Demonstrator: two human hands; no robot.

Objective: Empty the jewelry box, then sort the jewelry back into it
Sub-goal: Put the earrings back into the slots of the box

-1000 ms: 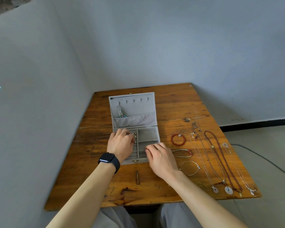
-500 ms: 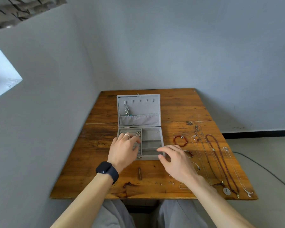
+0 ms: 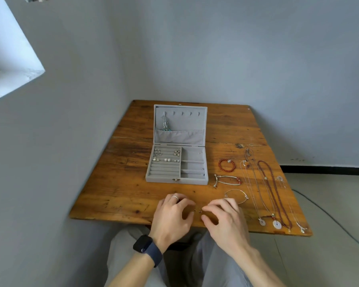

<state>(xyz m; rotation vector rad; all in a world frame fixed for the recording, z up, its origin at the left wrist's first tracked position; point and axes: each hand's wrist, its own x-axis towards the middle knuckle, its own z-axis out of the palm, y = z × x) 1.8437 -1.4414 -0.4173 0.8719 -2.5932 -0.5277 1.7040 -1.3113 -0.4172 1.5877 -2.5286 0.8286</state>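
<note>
The grey jewelry box [image 3: 192, 181] lies open at the middle of the wooden table [image 3: 124, 183]. Several small earrings [image 3: 166, 156] sit in its left ring rolls, and a silver chain [image 3: 165, 123] hangs from a hook in the lid. My left hand [image 3: 172, 216], with a ring and a dark watch, rests near the table's front edge with bent fingers. My right hand [image 3: 224, 219] lies beside it, index finger reaching left. Two tiny studs [image 3: 197, 210] lie between the hands. I see nothing held in either hand.
Right of the box lie a red bead bracelet [image 3: 227, 165], a silver bracelet with red beads [image 3: 228, 180], a thin bangle [image 3: 237, 195] and several long necklaces [image 3: 274, 195] with pendants near the front edge. Grey walls stand behind and left. A cable [image 3: 319, 208] runs on the floor at right.
Both hands have pulled back from the box to the table's front edge. The box's compartments, covered by the hands before, are now in plain sight. The view has tilted upward.
</note>
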